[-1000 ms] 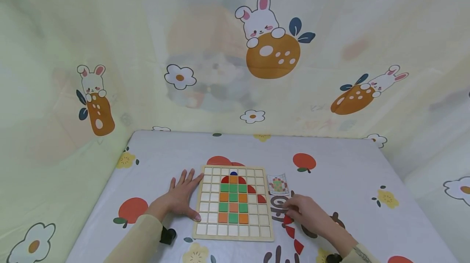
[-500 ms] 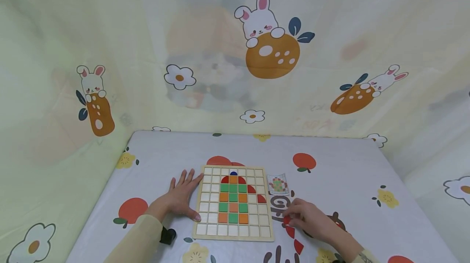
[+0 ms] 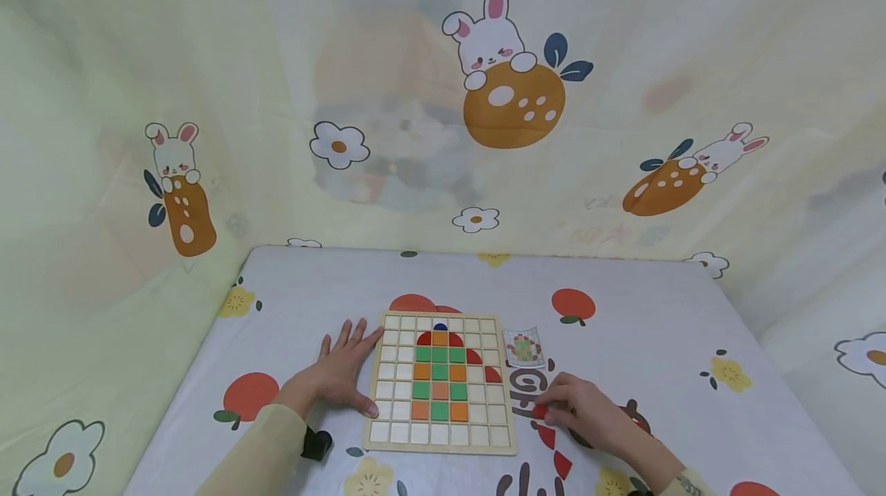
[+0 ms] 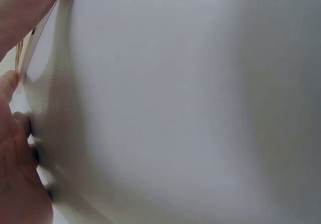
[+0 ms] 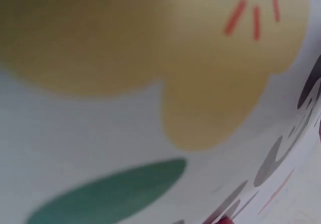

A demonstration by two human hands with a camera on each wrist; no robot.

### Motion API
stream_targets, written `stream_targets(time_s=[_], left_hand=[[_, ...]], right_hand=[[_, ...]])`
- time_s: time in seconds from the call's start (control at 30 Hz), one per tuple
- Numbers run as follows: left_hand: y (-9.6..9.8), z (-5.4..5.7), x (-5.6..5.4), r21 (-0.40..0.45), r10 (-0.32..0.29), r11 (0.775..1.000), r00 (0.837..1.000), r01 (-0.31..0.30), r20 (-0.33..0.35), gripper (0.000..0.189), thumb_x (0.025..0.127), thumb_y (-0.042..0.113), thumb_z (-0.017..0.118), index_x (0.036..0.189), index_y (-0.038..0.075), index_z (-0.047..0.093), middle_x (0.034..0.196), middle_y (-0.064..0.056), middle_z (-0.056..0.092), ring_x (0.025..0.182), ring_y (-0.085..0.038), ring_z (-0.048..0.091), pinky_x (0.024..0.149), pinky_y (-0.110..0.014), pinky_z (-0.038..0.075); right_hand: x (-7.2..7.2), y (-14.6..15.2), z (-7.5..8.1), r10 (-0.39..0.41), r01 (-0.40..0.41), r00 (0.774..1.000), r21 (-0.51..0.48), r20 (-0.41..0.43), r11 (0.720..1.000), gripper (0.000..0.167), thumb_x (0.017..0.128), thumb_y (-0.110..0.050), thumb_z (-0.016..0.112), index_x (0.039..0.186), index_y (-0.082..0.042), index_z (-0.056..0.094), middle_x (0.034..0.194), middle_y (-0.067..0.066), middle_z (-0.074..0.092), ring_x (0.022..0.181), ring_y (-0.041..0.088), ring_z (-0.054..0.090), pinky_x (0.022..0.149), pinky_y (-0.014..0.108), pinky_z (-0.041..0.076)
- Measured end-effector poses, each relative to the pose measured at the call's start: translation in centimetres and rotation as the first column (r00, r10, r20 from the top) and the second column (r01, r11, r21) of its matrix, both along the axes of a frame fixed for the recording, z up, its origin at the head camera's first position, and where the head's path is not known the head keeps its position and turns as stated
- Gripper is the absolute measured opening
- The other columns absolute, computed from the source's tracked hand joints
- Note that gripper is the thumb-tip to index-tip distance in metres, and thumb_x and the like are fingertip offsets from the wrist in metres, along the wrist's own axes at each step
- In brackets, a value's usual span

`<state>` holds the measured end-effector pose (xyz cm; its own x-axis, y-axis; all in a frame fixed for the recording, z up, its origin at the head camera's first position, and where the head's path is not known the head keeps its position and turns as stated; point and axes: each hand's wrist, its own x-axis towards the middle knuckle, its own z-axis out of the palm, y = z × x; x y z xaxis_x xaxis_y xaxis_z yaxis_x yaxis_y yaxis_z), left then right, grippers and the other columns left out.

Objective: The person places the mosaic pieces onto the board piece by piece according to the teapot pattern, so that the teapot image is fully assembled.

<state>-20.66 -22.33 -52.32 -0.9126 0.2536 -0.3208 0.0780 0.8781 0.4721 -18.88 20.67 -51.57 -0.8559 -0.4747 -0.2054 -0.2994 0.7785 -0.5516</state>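
Note:
A square wooden grid board (image 3: 443,450) lies on the table, with green, orange, red and blue tiles set in its middle cells. My left hand (image 3: 339,373) rests with fingers spread against the board's left edge. In the left wrist view, parts of the left hand (image 4: 17,169) show beside the board's edge. To the right of the board, my right hand (image 3: 577,407) pinches a red quarter-round tile (image 3: 540,411) at the tabletop, its fingertips partly covering it. Closer to me lie more red tiles, one just below (image 3: 547,436) and another red tile (image 3: 564,466) nearer still.
A small picture card (image 3: 524,347) with a coloured pattern lies by the board's upper right corner. The printed tablecloth (image 3: 644,311) covers the table, and patterned curtains (image 3: 388,58) hang behind and at both sides. A black object (image 3: 317,445) sits by the left forearm.
My right hand has moved slightly toward me, from above the topmost loose red tile down onto it, and its fingers now pinch it. The left hand and the board have stayed still.

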Motion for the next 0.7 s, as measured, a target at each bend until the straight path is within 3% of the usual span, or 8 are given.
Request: stream_targets(time_s=[0.3, 0.7], left_hand=[[0.0, -0.4, 0.1, -0.011, 0.002, 1.0, 1.0, -0.002, 0.003, 0.13, 0.06, 0.049, 0.095, 0.164, 0.022, 0.023, 0.173, -0.016, 0.009, 0.16, -0.043, -0.005, 0.123, -0.071, -0.001], [0.0, -0.2, 0.0, -0.007, 0.003, 1.0, 1.0, -0.003, 0.012, 0.13, 0.06, 0.049, 0.096, 0.164, 0.022, 0.022, 0.173, -0.015, 0.008, 0.16, -0.042, -0.006, 0.124, -0.07, -0.002]], right_hand=[[-0.4, 0.0, 0.0, -0.006, 0.006, 0.995, -0.003, -0.101, 1.0, 0.006, 0.093, -0.019, 0.073, 0.094, -0.021, 0.079, 0.088, -0.014, 0.064, 0.079, -0.001, 0.052, 0.072, 0.021, 0.054], [-0.5, -1.6, 0.0, -0.056, 0.073, 0.989, 0.119, -0.136, 0.99, 0.008, 0.09, -0.013, 0.077, 0.098, -0.014, 0.078, 0.085, -0.01, 0.067, 0.077, 0.005, 0.056, 0.073, 0.027, 0.056]])
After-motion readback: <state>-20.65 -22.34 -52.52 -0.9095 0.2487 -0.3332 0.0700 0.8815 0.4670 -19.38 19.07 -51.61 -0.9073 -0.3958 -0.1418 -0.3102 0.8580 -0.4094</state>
